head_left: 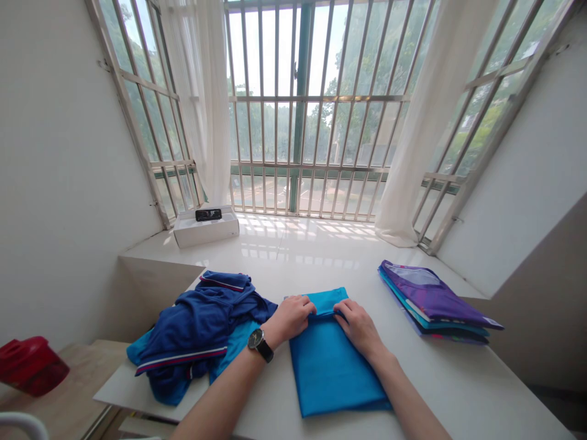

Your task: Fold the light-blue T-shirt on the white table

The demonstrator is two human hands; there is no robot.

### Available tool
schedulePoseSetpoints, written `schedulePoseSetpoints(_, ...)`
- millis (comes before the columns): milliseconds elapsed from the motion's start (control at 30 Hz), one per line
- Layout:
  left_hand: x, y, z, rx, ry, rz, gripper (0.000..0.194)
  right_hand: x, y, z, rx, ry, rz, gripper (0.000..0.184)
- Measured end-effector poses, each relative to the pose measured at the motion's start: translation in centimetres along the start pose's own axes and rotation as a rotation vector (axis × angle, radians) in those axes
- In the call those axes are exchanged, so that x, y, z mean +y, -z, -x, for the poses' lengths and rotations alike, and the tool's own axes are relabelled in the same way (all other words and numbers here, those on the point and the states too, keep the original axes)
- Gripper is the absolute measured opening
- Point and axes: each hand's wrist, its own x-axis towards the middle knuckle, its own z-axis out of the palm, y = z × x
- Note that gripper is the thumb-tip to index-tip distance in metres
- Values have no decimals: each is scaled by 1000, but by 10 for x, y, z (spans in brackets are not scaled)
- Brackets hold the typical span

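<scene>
A bright blue garment (pixel 332 373) lies folded into a long rectangle on the white table, its far end turned over in a flap. My left hand (pixel 293 315), with a black-strapped watch on the wrist, pinches the left side of that flap's fold. On the right side of the same fold, the fingers of my right hand (pixel 355 324) are closed on the cloth. Left of my left arm sits a rumpled heap of dark blue clothes (pixel 197 324) with striped trim, some lighter blue cloth under it. What kind of garment I hold is not clear.
Several folded garments form a stack (pixel 431 296) at the right, purple on top. A white box (pixel 206 226) with a black device on it stands on the window ledge. Past the table's left edge is a red container (pixel 32 365). Barred windows and curtains rise behind.
</scene>
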Motion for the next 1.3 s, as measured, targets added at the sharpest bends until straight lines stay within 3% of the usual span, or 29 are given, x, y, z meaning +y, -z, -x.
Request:
schedulePoseSetpoints(233, -4, 9, 3, -49, 5, 10, 38, 0, -2, 2, -38, -88, 29, 27)
schedulePoseSetpoints(633, -5, 11, 4, -20, -34, -37, 33, -1, 0, 3, -84, -137, 74, 23)
schedulePoseSetpoints(967, -7, 7, 5, -20, -34, 7, 21, 2, 0, 6, -23, -195, 10, 24)
schedulePoseSetpoints(1300, -9, 3, 4, -7, -37, -4, 18, 9, -10, 6, 83, -204, -54, 39)
